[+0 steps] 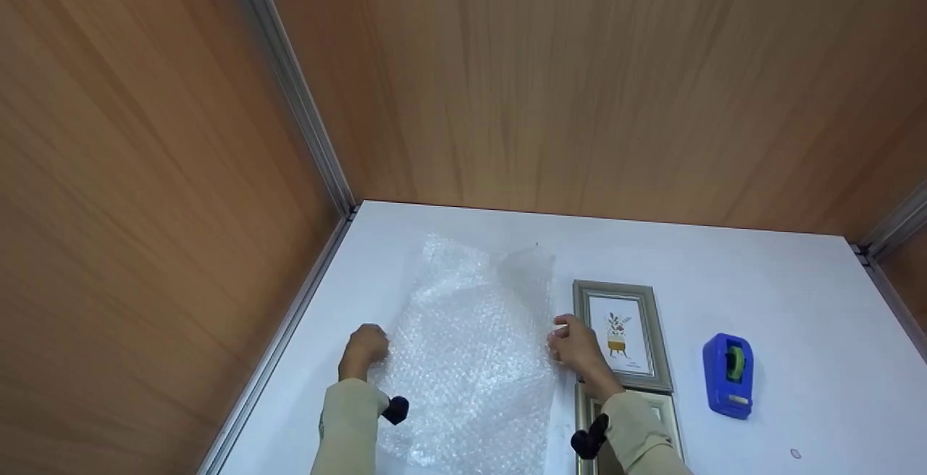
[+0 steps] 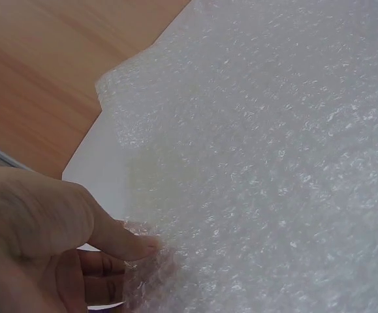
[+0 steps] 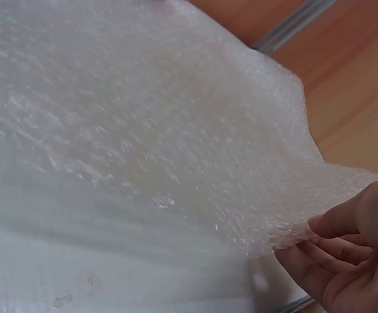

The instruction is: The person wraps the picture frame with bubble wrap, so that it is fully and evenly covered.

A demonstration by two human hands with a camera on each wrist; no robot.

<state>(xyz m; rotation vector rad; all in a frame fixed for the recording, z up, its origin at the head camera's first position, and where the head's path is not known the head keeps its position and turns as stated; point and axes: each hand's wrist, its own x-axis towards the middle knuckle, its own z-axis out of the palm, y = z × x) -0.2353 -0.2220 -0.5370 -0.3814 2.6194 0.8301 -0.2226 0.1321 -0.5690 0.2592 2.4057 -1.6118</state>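
A sheet of clear bubble wrap (image 1: 471,345) lies lengthwise over the white table, its far end slightly crumpled. My left hand (image 1: 368,345) pinches its left edge; in the left wrist view the thumb (image 2: 133,244) lies on top of the wrap with the other fingers beneath. On the opposite edge, my right hand (image 1: 576,345) pinches the wrap between thumb and fingers, as the right wrist view shows at the sheet's border (image 3: 286,235). Just right of that hand lies a picture frame (image 1: 663,345) with a plant print.
A second picture frame (image 1: 673,417) lies nearer, partly hidden by the right forearm. Farther right stands a blue tape dispenser (image 1: 717,381) with a green roll. Wooden panels (image 1: 579,98) rise behind and left of the white table (image 1: 797,301).
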